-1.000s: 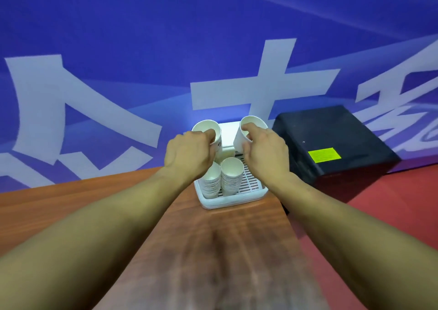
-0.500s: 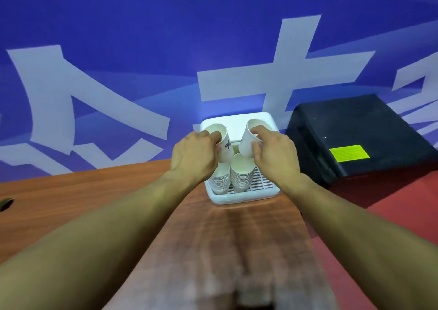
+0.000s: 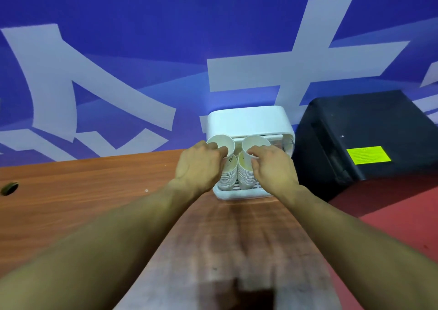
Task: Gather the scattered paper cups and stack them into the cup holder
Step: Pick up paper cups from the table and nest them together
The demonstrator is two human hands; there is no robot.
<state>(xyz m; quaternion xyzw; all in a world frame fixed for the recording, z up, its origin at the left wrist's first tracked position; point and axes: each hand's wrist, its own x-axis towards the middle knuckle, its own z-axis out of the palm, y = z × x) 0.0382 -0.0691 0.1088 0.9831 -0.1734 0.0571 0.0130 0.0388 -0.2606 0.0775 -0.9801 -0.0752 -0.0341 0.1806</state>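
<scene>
At the far edge of the wooden table, against the blue wall banner, stands the white cup holder, and inside it we see 2 stacks of paper cups side by side on its slotted tray. Over the left stack we hold 1 white cup, the left cup, and over the right stack a second one, the right cup. Both cups are tilted with their mouths toward us, and their bases dip toward the stack tops. We cannot tell whether either is fully seated.

Our left hand pinches the near rim of the left cup, its fingers curled against the cup wall. Our right hand pinches the near rim of the right cup the same way. The 2 hands are near each other but apart.

Just to the right of the holder sits a black box with a yellow label on top; its text is too small to read. Beyond the table's right edge lies red floor. Far to the left, a small dark hole marks the tabletop.
</scene>
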